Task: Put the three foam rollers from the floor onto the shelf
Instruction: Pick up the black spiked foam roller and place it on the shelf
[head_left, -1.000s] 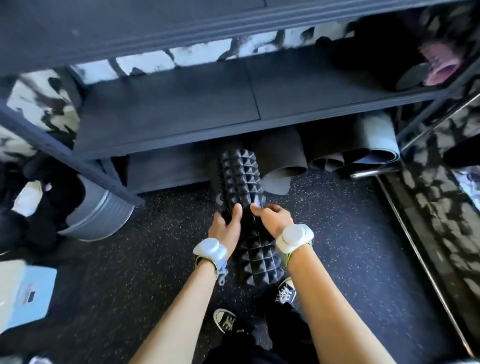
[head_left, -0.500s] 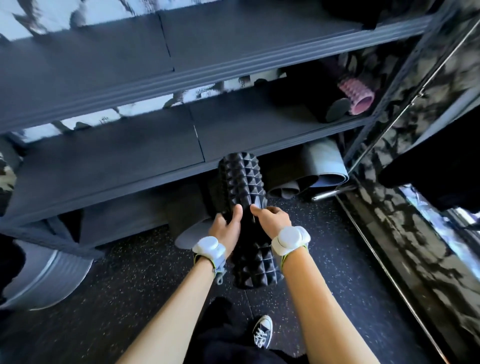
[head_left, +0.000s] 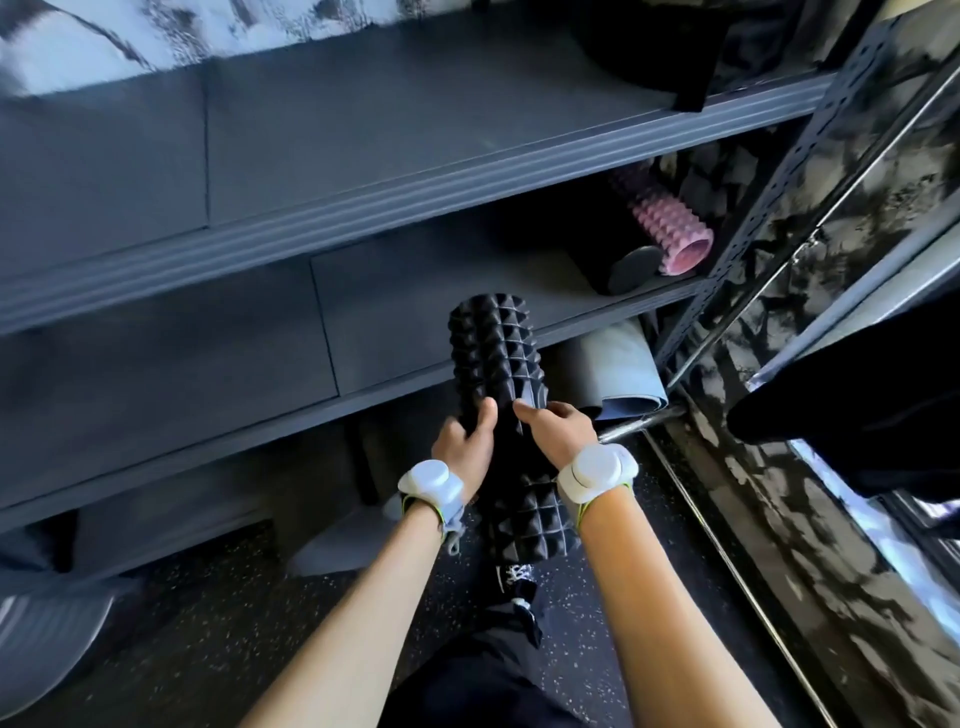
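In front of the dark grey shelf unit (head_left: 363, 171), a black spiked foam roller (head_left: 491, 353) is held lengthwise between both hands, clear of the speckled rubber floor (head_left: 208, 613), its far end overlapping the front edge of the middle shelf (head_left: 415, 312). The left hand (head_left: 465, 444) wraps the roller's left side, thumb lying along the top and fingers curled underneath out of sight. The right hand (head_left: 558, 428) grips the right side the same way, thumb pointing inward across the spikes. Each wrist carries a white band-mounted device (head_left: 597, 467). At the right end of the middle shelf lie a pink ridged foam roller (head_left: 670, 228) and, just beside it on its left, a black smooth roller (head_left: 618, 267). A rolled grey mat (head_left: 608, 364) sits below that shelf, near a metal bar (head_left: 644, 418). A sneaker (head_left: 514, 574) shows under the held roller.
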